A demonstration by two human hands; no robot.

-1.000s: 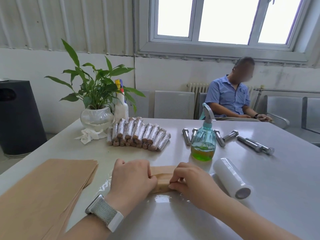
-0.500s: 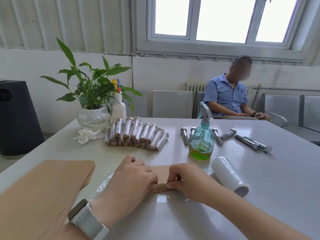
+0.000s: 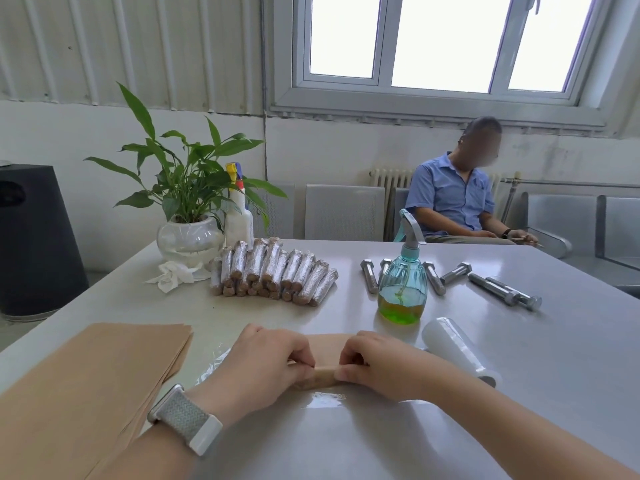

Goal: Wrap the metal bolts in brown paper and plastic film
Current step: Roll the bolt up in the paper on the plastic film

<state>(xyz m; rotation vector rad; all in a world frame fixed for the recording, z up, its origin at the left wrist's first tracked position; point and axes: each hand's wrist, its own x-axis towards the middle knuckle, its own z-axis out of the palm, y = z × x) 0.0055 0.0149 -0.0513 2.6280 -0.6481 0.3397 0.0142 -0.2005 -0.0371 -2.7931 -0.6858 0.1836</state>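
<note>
A bolt rolled in brown paper (image 3: 323, 375) lies across the table in front of me, on a sheet of clear plastic film (image 3: 325, 400). My left hand (image 3: 263, 365) grips its left end with curled fingers. My right hand (image 3: 377, 365) pinches its right end; the bolt itself is hidden inside the paper. A stack of brown paper sheets (image 3: 86, 382) lies at the near left. A white roll of plastic film (image 3: 457, 351) lies to the right. Several bare metal bolts (image 3: 498, 289) lie at the far right. A pile of wrapped bolts (image 3: 273, 271) sits in the middle.
A green spray bottle (image 3: 403, 282) stands just beyond my hands. A potted plant (image 3: 188, 209), a white spray bottle (image 3: 239, 216) and a crumpled tissue (image 3: 173, 275) sit at the far left. A person in a blue shirt (image 3: 453, 199) sits behind the table.
Both hands have rolled the paper-wrapped bolt a little toward me on the film, and more of the brown paper shows beyond my fingers. My view has shifted slightly left.
</note>
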